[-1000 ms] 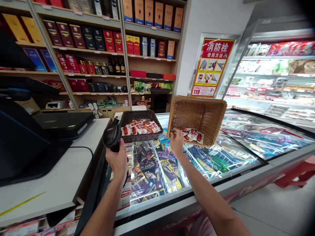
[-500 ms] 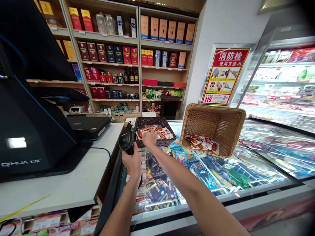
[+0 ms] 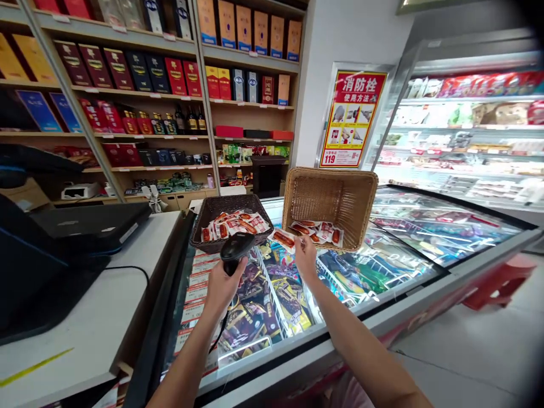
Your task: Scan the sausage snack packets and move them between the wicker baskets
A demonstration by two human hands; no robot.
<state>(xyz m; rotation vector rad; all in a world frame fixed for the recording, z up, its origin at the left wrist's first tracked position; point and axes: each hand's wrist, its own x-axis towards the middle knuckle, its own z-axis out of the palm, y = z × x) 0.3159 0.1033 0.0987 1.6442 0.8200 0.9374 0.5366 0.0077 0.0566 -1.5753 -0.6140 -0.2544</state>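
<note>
My left hand [image 3: 223, 286] is wrapped round the handle of a black barcode scanner [image 3: 237, 247], its head turned toward the right. Pinched in my right hand [image 3: 305, 258] is one packaged sausage [image 3: 283, 238], red-brown in clear and white wrapping, held at the front left corner of the tan wicker basket [image 3: 329, 181]. That basket is tilted toward me, and several packaged sausages [image 3: 326, 232] lie in its lower part. To the left stands a dark brown basket [image 3: 206, 207], holding several more packaged sausages [image 3: 233, 222].
Beneath the baskets is a glass-topped chest freezer [image 3: 293, 328] of colourful packs. A white counter [image 3: 85, 289] with a black checkout machine [image 3: 29, 266] borders it on the left. Shelves of boxed bottles [image 3: 144, 71] rise behind; a red stool [image 3: 501, 283] stands at right.
My right hand has moved from the dark basket to the tan basket, carrying a packaged sausage. The scanner in my left hand now points more to the right. The view has shifted right.
</note>
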